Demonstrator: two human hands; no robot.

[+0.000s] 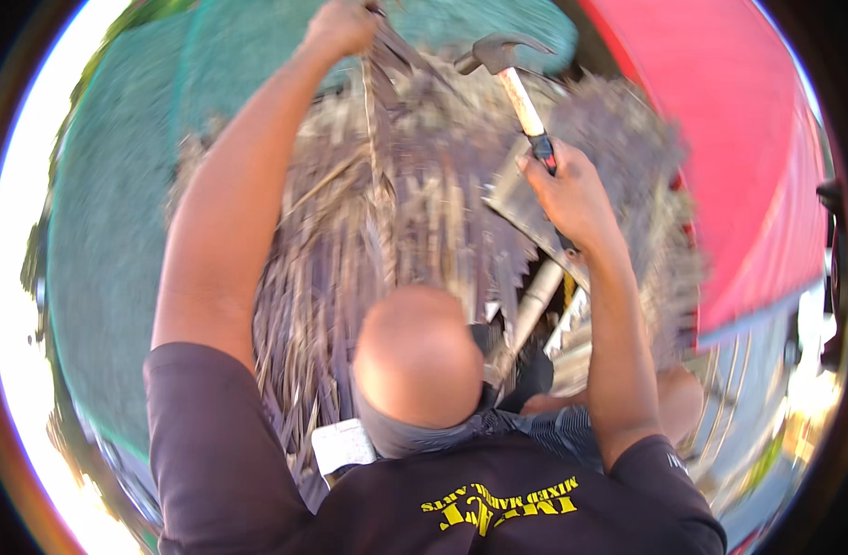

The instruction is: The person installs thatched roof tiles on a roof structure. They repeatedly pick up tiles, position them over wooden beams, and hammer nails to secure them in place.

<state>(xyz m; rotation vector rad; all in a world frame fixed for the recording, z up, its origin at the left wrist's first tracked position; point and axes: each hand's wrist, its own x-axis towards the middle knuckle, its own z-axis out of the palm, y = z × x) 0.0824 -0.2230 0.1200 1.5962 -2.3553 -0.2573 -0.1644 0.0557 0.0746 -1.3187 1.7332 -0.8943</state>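
Observation:
My left hand point(341, 28) is raised to the top of the view and closed around a bunch of dried palm-leaf strands of a thatch point(396, 222). My right hand point(567, 190) grips the black lower end of a claw hammer point(521, 97) with a pale wooden handle. The hammer's dark head points up and left, just above the thatch and to the right of my left hand. A flat grey sheet piece point(521, 199) lies under my right hand. My dark shirt fills the lower edge.
Green netting point(119, 185) covers the left side and a red canopy point(738, 139) the right. A grey metal pole point(535, 301) runs down below the thatch. Part of another person point(678, 398) shows at the lower right, blurred.

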